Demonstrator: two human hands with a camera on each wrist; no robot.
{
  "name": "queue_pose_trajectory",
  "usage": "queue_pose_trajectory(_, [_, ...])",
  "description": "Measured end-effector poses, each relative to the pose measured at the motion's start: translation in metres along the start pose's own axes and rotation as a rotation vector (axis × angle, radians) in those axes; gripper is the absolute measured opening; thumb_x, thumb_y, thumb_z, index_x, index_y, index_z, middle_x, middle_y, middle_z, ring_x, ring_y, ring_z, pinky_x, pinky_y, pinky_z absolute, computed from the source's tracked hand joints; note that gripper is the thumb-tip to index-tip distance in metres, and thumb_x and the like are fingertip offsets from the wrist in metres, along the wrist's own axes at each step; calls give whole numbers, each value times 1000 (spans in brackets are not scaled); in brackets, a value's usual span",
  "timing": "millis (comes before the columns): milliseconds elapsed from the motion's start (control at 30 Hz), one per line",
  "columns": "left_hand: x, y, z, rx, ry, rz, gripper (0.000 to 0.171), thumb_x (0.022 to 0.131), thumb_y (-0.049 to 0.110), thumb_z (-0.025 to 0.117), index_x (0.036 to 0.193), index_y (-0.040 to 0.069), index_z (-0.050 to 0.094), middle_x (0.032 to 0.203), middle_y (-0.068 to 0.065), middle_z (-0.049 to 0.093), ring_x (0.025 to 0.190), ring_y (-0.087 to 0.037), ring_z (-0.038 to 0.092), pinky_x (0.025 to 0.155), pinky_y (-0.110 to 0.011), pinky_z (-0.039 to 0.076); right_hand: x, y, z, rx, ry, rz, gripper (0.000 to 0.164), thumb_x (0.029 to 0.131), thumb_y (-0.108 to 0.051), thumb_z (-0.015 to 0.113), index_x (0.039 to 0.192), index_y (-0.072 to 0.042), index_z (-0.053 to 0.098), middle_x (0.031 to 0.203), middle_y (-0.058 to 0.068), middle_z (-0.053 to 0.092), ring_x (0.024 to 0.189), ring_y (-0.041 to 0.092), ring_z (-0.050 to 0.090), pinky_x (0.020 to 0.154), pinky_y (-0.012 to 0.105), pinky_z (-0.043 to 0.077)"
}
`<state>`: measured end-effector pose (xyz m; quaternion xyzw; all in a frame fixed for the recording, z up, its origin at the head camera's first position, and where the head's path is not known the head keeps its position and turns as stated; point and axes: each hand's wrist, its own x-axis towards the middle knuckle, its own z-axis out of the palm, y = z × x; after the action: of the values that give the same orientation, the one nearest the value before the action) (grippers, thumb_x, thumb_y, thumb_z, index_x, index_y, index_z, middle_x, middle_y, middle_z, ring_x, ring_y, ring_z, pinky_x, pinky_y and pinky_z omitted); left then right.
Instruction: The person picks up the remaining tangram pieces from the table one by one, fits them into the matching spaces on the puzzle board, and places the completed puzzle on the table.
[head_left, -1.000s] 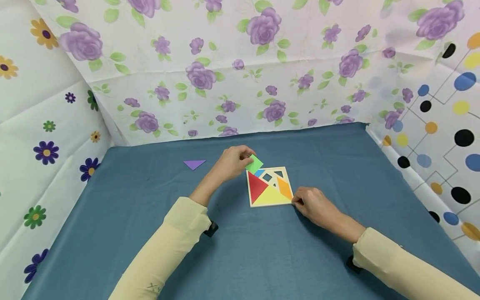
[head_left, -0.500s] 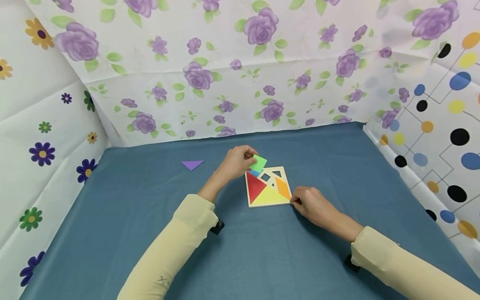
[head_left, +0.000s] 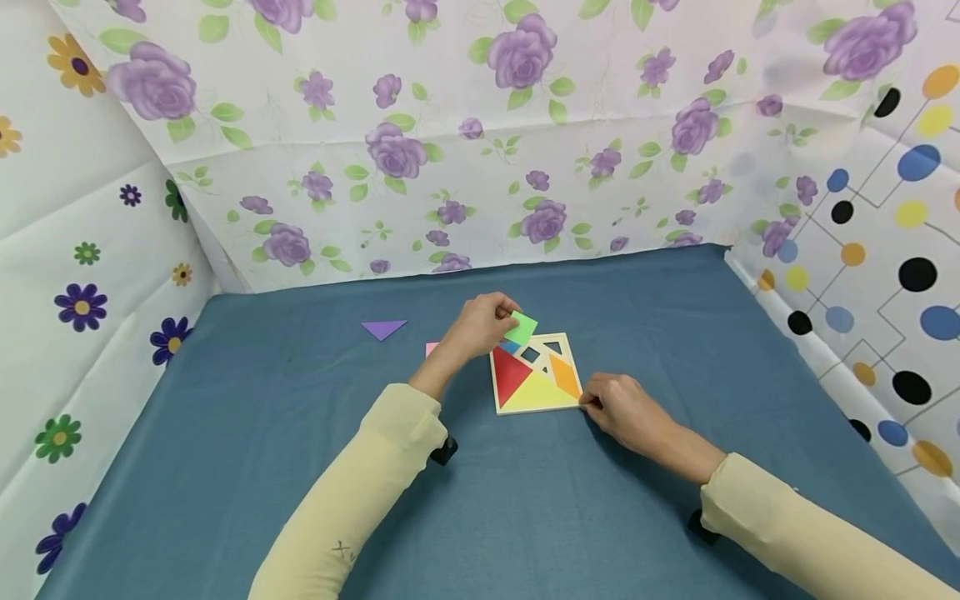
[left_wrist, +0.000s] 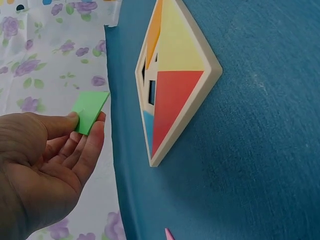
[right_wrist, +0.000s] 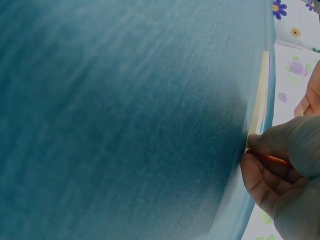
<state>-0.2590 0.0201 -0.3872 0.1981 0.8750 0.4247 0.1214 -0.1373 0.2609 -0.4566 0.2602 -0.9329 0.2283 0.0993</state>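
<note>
Between thumb and fingers, my left hand (head_left: 482,325) pinches a green square tangram piece (head_left: 522,328), held above the far left corner of a wooden tangram tray (head_left: 498,412). In the left wrist view the green piece is tilted, apart from the tray. Set in the tray are a red triangle (head_left: 511,375), a yellow triangle (head_left: 542,393), an orange parallelogram (head_left: 564,376) and a blue piece (left_wrist: 148,131), partly covered in the head view. A square opening and triangular ones show the dark cloth. My right hand (head_left: 622,407) grips the tray's near right corner with thumb and fingers.
A purple triangle (head_left: 384,330) lies on the blue cloth left of the tray. Behind my left wrist a pink piece (head_left: 431,348) is mostly hidden. Floral sheets (head_left: 450,150) hang behind the table and a dotted sheet (head_left: 885,275) at its right.
My left hand has moved slightly right with the green square, and the pink piece has come into sight beside the wrist. The right hand keeps its hold on the tray corner.
</note>
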Motion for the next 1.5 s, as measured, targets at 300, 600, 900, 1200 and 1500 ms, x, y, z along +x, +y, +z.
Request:
queue_pose_trajectory(300, [8, -6, 9, 65, -9, -12, 25, 104, 13, 64, 125, 1, 69, 108, -11, 68, 84, -19, 67, 73, -28, 56, -1, 1, 0, 12, -9, 4, 14, 87, 7, 77, 89, -7, 79, 84, -1, 67, 74, 9, 63, 66, 27, 56])
queue_pose_trajectory(600, [13, -6, 17, 74, -26, -39, 24, 103, 14, 65, 125, 3, 70, 110, -10, 68, 97, -21, 63, 79, -30, 56, -1, 1, 0, 2, -4, 4, 14, 87, 7, 77, 89, -7, 79, 83, -1, 67, 73, 8, 63, 66, 26, 57])
queue_pose_trajectory(900, [15, -9, 26, 91, -40, -62, 25, 103, 15, 65, 126, 4, 70, 116, -11, 68, 106, -22, 64, 84, -33, 56, -1, 0, 0, -2, -12, 14, 13, 88, 6, 77, 90, -7, 79, 84, -1, 67, 74, 9, 63, 66, 27, 56])
queue_pose_trajectory(1200, [18, -11, 28, 89, -43, -86, 24, 103, 15, 65, 124, 4, 72, 115, -10, 69, 106, -21, 63, 86, -31, 56, -2, 0, -1, -4, -7, 15, 13, 88, 6, 77, 90, -7, 79, 83, -1, 66, 74, 8, 63, 66, 26, 56])
queue_pose_trajectory(1500, [19, -10, 31, 71, -58, -89, 25, 103, 15, 66, 126, 4, 72, 114, -9, 69, 105, -21, 62, 81, -29, 56, -2, 0, -1, 0, -3, 10, 13, 88, 6, 77, 90, -6, 79, 85, 0, 67, 74, 9, 64, 67, 25, 57])
